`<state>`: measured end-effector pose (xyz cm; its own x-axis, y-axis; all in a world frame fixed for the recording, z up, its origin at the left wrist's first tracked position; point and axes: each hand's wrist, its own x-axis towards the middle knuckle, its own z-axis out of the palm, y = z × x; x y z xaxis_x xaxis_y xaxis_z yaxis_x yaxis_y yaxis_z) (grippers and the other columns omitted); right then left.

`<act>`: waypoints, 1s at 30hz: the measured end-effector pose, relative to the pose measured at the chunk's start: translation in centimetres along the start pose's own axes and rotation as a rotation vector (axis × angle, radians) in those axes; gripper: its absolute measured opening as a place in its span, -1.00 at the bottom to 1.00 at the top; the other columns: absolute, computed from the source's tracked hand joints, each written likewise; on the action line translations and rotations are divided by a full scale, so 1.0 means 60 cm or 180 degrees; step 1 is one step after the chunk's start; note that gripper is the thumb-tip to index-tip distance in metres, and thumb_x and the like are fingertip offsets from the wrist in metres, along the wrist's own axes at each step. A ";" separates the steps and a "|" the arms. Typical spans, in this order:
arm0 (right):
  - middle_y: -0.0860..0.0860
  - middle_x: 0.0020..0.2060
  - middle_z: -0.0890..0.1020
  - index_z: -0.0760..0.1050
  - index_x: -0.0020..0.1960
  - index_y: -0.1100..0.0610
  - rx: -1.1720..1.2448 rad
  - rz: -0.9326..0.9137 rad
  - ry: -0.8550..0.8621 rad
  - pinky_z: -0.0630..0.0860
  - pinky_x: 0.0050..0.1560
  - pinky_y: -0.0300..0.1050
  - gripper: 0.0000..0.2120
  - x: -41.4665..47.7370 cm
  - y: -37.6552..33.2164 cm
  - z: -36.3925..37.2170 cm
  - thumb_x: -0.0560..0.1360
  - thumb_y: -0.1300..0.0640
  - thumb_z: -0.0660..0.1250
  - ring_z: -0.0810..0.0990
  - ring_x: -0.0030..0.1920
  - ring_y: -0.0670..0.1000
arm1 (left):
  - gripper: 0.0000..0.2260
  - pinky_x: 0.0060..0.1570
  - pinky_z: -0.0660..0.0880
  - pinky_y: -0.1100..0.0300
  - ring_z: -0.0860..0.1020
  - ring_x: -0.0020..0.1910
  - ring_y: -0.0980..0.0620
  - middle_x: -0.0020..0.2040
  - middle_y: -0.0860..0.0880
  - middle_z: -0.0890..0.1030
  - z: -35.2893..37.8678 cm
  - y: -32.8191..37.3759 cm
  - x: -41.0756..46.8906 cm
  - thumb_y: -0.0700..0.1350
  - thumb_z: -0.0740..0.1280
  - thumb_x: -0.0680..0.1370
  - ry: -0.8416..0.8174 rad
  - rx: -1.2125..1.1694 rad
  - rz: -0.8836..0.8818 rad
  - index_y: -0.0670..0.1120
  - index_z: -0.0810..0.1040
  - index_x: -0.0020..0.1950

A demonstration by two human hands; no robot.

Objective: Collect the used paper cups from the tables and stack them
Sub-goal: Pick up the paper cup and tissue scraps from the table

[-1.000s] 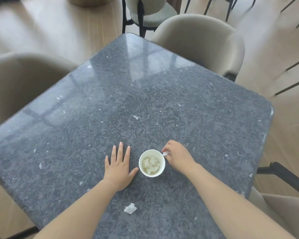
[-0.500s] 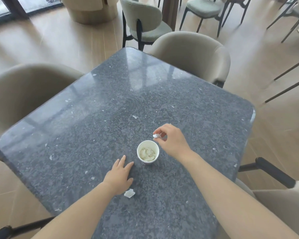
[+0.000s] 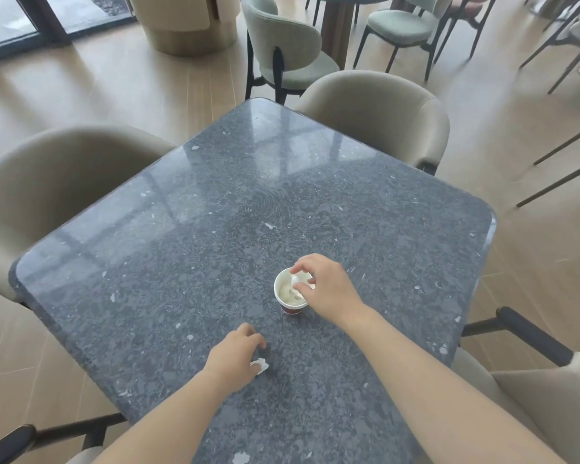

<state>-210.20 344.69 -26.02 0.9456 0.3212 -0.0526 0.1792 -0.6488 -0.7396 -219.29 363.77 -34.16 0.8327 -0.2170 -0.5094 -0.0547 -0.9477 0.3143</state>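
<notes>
A white paper cup (image 3: 283, 294) with crumpled tissue inside stands upright on the dark speckled table (image 3: 215, 229), near its front right. My right hand (image 3: 325, 286) hovers over the cup's rim, fingertips pinched on a small white paper scrap (image 3: 298, 280) just above the opening. My left hand (image 3: 235, 356) rests on the table closer to me, fingers curled down beside a crumpled white tissue (image 3: 260, 366) that touches its thumb side. I cannot tell whether the left hand grips that tissue.
Beige armchairs stand at the table's left (image 3: 47, 182), far side (image 3: 382, 112) and near right (image 3: 533, 380). A green chair (image 3: 282, 45) and another table with chairs (image 3: 399, 25) lie beyond, on the wooden floor.
My right hand carried the paper scrap from beside the cup to over its opening. My left hand drew back toward me and curled next to the crumpled tissue. The view widened.
</notes>
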 end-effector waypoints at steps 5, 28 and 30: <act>0.02 0.00 0.56 0.56 -0.03 0.14 0.0002 0.0016 0.0108 0.53 0.00 -0.10 -0.81 -0.011 0.004 -0.009 0.38 0.31 0.36 0.50 0.01 -0.02 | -0.79 0.01 0.45 0.15 0.46 0.08 0.01 0.13 0.02 0.45 0.003 0.008 0.010 -0.04 0.26 0.54 -0.0149 -0.0083 -0.0005 0.03 0.44 0.18; -0.01 0.02 0.52 0.55 0.01 0.11 -0.0168 0.0123 0.0128 0.51 0.03 -0.06 -0.82 -0.047 0.042 0.004 0.42 0.26 0.34 0.50 0.04 -0.04 | -0.65 -0.02 0.46 0.27 0.51 -0.01 0.19 0.08 0.11 0.51 -0.124 0.082 0.040 -0.13 0.39 0.48 0.1510 -0.1820 0.0566 0.07 0.44 0.23; -0.03 0.05 0.49 0.53 0.04 0.10 -0.0240 0.0108 0.0075 0.50 0.04 -0.12 -0.79 -0.049 0.043 0.008 0.42 0.27 0.34 0.50 0.06 -0.04 | -0.62 0.03 0.41 0.30 0.48 0.07 0.15 0.16 0.08 0.48 -0.116 0.074 0.038 -0.16 0.39 0.47 0.1529 -0.1583 0.0650 0.01 0.43 0.27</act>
<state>-212.66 342.41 -28.13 0.9574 0.2823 -0.0604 0.1660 -0.7095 -0.6849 -213.83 360.69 -28.36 0.9893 -0.1433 -0.0289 -0.0730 -0.6557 0.7515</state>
